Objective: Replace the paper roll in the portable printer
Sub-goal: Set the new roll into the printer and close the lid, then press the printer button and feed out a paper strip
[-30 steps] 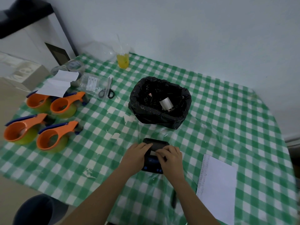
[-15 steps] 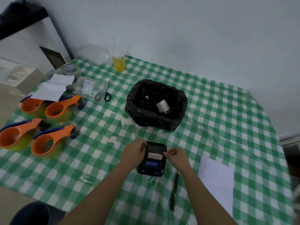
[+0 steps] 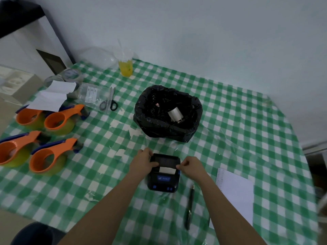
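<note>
A small black portable printer (image 3: 163,181) with a blue label and blue buttons lies on the green checked tablecloth near the front edge. A strip of white paper (image 3: 167,170) shows across its slot, below the dark lid. My left hand (image 3: 143,162) grips the printer's left side, thumb on top by the paper. My right hand (image 3: 190,166) pinches the printer's right edge at the end of the paper strip. A white paper roll (image 3: 175,116) lies inside the black-lined bin (image 3: 191,131) behind the printer.
A dark pen (image 3: 189,207) and a white sheet (image 3: 235,193) lie right of the printer. Several orange tape dispensers (image 3: 53,154) sit at the left. Scissors (image 3: 108,102), a plastic bag, tape rolls and a cup of yellow drink (image 3: 125,68) stand further back.
My hands moved apart from the top of the printer to its two sides, uncovering the lid and the white paper strip. The view shifted slightly.
</note>
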{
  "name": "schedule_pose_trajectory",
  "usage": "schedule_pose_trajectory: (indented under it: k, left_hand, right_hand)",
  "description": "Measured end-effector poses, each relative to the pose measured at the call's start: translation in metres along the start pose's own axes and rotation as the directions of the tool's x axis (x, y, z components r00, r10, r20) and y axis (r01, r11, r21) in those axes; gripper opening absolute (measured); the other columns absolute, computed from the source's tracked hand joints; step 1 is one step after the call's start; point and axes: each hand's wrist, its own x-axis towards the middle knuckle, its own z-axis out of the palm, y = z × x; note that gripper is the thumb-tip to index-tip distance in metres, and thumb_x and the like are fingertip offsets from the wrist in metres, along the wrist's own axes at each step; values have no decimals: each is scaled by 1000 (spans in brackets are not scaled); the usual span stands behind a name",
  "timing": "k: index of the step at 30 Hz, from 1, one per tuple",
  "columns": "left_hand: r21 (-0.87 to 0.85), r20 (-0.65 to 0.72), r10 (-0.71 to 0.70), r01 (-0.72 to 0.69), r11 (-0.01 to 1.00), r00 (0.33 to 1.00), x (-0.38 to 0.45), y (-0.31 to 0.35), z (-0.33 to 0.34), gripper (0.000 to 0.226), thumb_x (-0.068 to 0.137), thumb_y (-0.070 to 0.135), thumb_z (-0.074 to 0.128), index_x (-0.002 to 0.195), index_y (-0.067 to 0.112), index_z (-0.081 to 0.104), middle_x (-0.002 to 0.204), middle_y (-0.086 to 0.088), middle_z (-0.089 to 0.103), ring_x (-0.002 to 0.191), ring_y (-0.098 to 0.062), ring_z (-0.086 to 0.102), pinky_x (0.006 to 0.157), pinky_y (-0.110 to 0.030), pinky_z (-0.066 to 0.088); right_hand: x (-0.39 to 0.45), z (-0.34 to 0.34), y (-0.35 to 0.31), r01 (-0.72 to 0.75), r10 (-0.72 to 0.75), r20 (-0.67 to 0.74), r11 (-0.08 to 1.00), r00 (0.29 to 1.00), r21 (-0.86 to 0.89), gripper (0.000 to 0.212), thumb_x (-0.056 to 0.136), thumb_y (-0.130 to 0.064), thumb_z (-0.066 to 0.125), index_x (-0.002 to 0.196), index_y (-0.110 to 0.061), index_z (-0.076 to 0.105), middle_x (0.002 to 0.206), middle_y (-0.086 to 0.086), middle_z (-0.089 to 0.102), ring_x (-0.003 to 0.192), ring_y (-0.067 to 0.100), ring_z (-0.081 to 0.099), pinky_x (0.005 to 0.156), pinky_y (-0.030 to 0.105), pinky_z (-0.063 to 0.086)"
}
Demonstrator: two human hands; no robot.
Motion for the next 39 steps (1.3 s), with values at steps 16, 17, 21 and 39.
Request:
schedule_pose_trajectory:
  k: [16, 17, 21, 39]
  left_hand:
    - [69, 53, -62, 58, 996, 997, 7, -2, 1, 45, 79, 30, 69, 112, 10, 46, 116, -14, 53, 99, -32, 58, 82, -42, 47]
    - [98, 53, -56, 51, 994, 997, 6, -1, 1, 43, 81, 29, 68, 111, 9, 45, 115, -14, 53, 99, -33, 58, 82, -43, 47]
    - [191, 40, -35, 27, 981, 999, 3, 3, 4, 36, 85, 28, 62, 108, 8, 43, 111, -16, 54, 96, -34, 59, 79, -45, 47]
    - [-351, 26, 30, -18, 936, 999, -60, -35, 24, 46, 91, 4, 50, 136, 10, 42, 138, -13, 49, 116, -27, 56, 98, -36, 46]
  right_hand:
    - [20, -3, -10, -68, 95, 105, 968, 990, -242, 29, 78, -31, 71, 73, -4, 59, 76, 15, 63, 71, 24, 58, 70, 32, 48]
    - [21, -3, -11, -61, 98, 122, 959, 988, -275, 30, 78, -32, 71, 73, -5, 58, 78, 15, 64, 73, 24, 59, 71, 33, 49]
    - [25, -6, -17, -51, 120, 178, 935, 977, -352, 30, 78, -33, 70, 70, -5, 60, 75, 11, 63, 74, 25, 62, 76, 36, 53]
    - [-54, 46, 47, 133, -76, -223, 959, 972, 251, 23, 94, -14, 50, 115, -13, 60, 111, 7, 64, 92, 17, 57, 77, 27, 45]
